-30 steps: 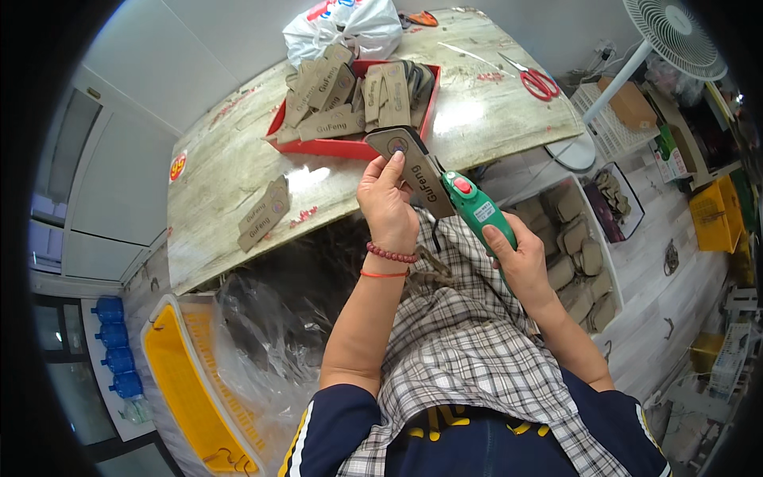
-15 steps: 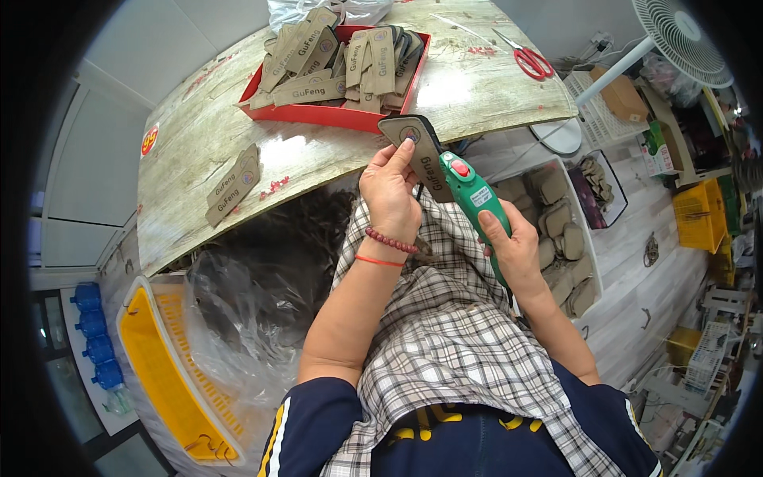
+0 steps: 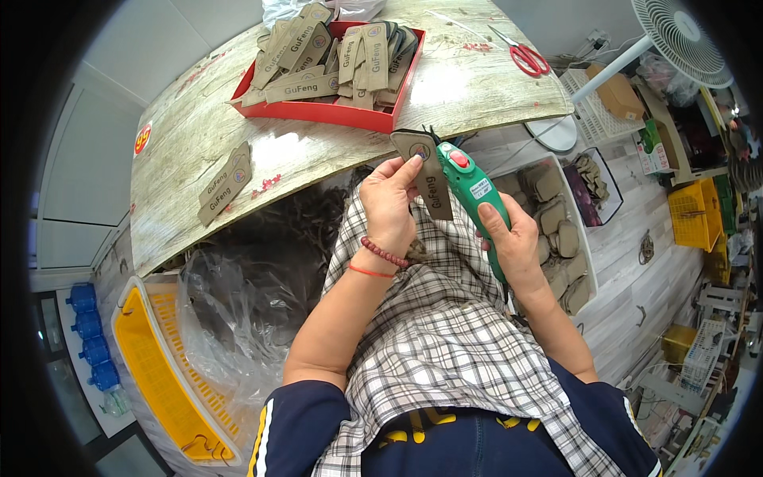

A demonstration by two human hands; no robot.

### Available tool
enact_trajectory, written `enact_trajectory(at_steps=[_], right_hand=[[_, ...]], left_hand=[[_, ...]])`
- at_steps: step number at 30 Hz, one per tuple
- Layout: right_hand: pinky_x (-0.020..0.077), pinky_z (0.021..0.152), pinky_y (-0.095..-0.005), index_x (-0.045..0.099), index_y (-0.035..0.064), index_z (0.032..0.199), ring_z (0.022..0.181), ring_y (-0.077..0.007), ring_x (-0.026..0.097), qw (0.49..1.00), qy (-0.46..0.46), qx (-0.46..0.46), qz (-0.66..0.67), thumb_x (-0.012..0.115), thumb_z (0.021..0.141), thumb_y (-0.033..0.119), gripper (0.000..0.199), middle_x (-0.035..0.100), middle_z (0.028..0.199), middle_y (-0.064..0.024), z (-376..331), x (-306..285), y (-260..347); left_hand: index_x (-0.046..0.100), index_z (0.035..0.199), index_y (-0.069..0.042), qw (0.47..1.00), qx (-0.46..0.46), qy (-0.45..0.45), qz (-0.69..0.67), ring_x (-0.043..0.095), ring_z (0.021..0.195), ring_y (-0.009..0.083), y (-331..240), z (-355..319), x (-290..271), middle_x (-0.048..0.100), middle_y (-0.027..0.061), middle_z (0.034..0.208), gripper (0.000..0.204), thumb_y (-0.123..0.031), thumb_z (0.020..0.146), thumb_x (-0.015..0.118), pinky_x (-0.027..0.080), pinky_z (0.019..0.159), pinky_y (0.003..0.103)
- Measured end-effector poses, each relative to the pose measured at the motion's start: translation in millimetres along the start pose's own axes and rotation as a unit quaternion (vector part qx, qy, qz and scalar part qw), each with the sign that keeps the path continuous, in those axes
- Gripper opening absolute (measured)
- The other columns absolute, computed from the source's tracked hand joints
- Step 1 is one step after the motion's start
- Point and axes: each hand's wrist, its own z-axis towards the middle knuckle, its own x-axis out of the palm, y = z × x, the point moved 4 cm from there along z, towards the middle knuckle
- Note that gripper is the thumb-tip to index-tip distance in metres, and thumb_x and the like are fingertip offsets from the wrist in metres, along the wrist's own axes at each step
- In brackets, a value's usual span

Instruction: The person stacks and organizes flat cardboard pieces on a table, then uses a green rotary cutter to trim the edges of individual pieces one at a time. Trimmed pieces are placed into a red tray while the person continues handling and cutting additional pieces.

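Observation:
Between thumb and fingers, my left hand [image 3: 388, 193] pinches a tan printed fabric strip [image 3: 434, 191] with a dark backing, held upright just off the table's front edge. My right hand [image 3: 513, 242] is wrapped around the green body of handheld electric scissors [image 3: 469, 187] with a red button. Their head is at the strip's right edge, where a dark sliver sticks up near the top. Beyond my hands, a red box [image 3: 318, 117] holds many similar strips. A small overlapping group of strips [image 3: 226, 184] lies at the table's left.
Red-handled scissors [image 3: 528, 60] lie on the wooden table [image 3: 318, 151] at right. Below stand a white bin of tan pieces [image 3: 584, 238], a clear plastic bag [image 3: 226, 318] with dark scraps behind it, and a yellow basket [image 3: 155, 370]. A white fan [image 3: 675, 40] rises at far right.
The electric scissors have moved up along the strip's right edge, and a dark sliver now stands out at the top. The strip has turned more upright in my left hand.

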Motion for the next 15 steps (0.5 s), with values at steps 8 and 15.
enact_trajectory(at_steps=[8, 15], right_hand=[[0.0435, 0.050, -0.0212, 0.063, -0.0001, 0.110, 0.056, -0.0053, 0.050, 1.000, 0.015, 0.015, 0.017, 0.064, 0.091, 0.041, 0.046, 0.056, 0.073, 0.0000, -2.1, -0.5, -4.2], [0.0446, 0.050, -0.0213, 0.062, -0.0001, 0.111, 0.058, -0.0053, 0.051, 0.999, 0.027, 0.008, 0.027, 0.064, 0.091, 0.041, 0.046, 0.058, 0.074, -0.0003, -3.8, 1.4, -5.1]], left_hand=[[0.068, 0.098, 0.004, 0.990, 0.112, -0.003, 0.080, 0.065, 0.072, 0.0096, -21.2, 5.1, -5.0, 0.070, 0.0069, 0.087, 0.012, -0.004, 0.090, 0.063, 0.052, 0.064, 0.021], [0.069, 0.101, 0.006, 0.975, 0.181, 0.012, 0.129, 0.061, 0.072, 0.0070, -30.8, 8.4, -5.6, 0.070, 0.0056, 0.086, 0.016, -0.003, 0.089, 0.065, 0.050, 0.066, 0.021]])
